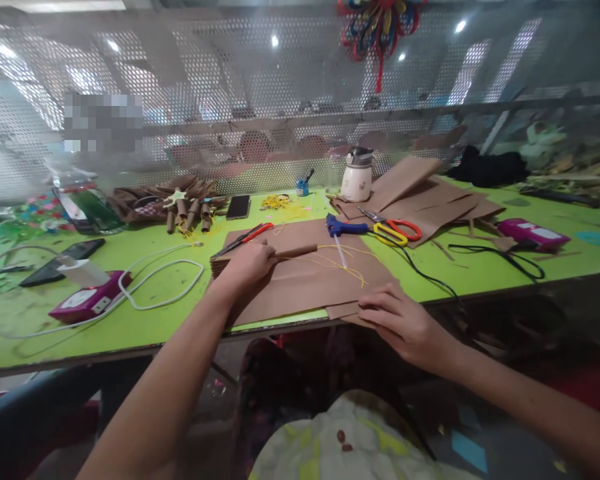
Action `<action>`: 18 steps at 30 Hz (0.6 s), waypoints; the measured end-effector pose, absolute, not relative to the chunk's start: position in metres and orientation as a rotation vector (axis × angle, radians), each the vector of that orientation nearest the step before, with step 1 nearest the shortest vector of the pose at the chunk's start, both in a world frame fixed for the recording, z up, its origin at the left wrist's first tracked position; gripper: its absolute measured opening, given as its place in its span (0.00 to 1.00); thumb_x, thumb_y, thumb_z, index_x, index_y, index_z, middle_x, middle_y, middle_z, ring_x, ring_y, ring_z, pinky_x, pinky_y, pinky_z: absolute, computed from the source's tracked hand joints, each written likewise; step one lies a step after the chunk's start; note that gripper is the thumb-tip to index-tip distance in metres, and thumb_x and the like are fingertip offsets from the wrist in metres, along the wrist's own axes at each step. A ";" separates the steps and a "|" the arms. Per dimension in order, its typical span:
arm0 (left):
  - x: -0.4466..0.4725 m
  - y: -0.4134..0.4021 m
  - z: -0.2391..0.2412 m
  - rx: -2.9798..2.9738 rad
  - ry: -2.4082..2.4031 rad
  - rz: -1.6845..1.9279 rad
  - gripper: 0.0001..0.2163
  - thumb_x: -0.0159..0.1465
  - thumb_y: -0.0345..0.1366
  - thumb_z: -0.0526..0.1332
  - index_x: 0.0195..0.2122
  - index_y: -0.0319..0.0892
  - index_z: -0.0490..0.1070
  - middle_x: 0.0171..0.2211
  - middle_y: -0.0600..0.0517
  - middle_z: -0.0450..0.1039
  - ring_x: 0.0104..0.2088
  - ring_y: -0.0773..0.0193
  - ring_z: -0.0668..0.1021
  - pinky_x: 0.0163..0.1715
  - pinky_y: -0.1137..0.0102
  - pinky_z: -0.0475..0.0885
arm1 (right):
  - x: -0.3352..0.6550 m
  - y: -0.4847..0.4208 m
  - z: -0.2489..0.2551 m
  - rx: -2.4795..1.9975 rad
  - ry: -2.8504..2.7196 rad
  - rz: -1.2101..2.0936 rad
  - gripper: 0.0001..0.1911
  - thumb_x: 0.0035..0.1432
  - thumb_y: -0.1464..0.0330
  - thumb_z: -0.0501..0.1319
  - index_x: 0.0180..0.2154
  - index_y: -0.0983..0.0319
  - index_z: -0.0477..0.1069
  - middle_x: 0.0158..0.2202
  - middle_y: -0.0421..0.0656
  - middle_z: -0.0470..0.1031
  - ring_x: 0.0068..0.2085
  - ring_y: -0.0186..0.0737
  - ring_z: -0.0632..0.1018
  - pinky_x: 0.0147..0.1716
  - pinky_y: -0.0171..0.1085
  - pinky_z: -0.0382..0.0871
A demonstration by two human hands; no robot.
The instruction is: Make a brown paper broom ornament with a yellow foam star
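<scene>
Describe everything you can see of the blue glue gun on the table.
The glue gun is blue and looks like plastic. It lies on its side by the far right part of the brown paper, its handle pointing right. A thin whitish stick juts from its body toward the person. A dark cord seems to run from the handle, past the nearby scissors; whether they touch it is unclear. The left hand and right hand are both clear of it.

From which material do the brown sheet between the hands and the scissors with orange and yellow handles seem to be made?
Brown sheet: probably kraft paper, matte; its flat brown colour and thin edge suggest it.
Scissors: blades likely metal, from their grey colour; handles apparently plastic, smooth, evenly coloured.
</scene>
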State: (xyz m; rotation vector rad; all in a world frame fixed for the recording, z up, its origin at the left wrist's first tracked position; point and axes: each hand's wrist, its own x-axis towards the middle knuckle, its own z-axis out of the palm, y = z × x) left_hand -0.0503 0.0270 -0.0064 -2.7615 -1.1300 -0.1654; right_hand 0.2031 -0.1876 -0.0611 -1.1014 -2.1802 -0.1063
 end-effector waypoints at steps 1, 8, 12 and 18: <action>-0.051 0.028 -0.007 -2.769 -1.125 -0.171 0.14 0.62 0.38 0.52 0.33 0.37 0.75 0.33 0.41 0.73 0.31 0.56 0.75 0.34 0.66 0.67 | 0.205 -0.192 -0.061 -1.114 -2.188 -0.094 0.15 0.59 0.77 0.56 0.47 0.60 0.69 0.46 0.51 0.72 0.48 0.47 0.70 0.45 0.50 0.69; -0.052 0.038 -0.013 -2.811 -1.137 -0.207 0.15 0.62 0.41 0.52 0.33 0.38 0.75 0.33 0.43 0.73 0.32 0.57 0.74 0.33 0.67 0.66 | 0.205 -0.202 -0.046 -1.179 -1.982 0.005 0.11 0.60 0.73 0.57 0.44 0.59 0.71 0.40 0.47 0.74 0.43 0.44 0.74 0.45 0.48 0.69; -0.052 0.039 -0.012 -2.826 -1.152 -0.222 0.15 0.62 0.41 0.52 0.33 0.38 0.75 0.32 0.44 0.73 0.32 0.57 0.74 0.32 0.67 0.66 | 0.198 -0.185 -0.038 -1.328 -2.147 -0.084 0.06 0.59 0.72 0.57 0.38 0.62 0.72 0.35 0.47 0.73 0.39 0.44 0.71 0.42 0.48 0.67; -0.052 0.037 -0.011 -2.831 -1.148 -0.218 0.14 0.61 0.40 0.53 0.32 0.38 0.75 0.31 0.43 0.74 0.32 0.56 0.74 0.32 0.66 0.66 | 0.194 -0.177 -0.046 -1.320 -2.237 -0.215 0.10 0.62 0.74 0.53 0.38 0.64 0.73 0.32 0.48 0.70 0.35 0.43 0.66 0.35 0.43 0.64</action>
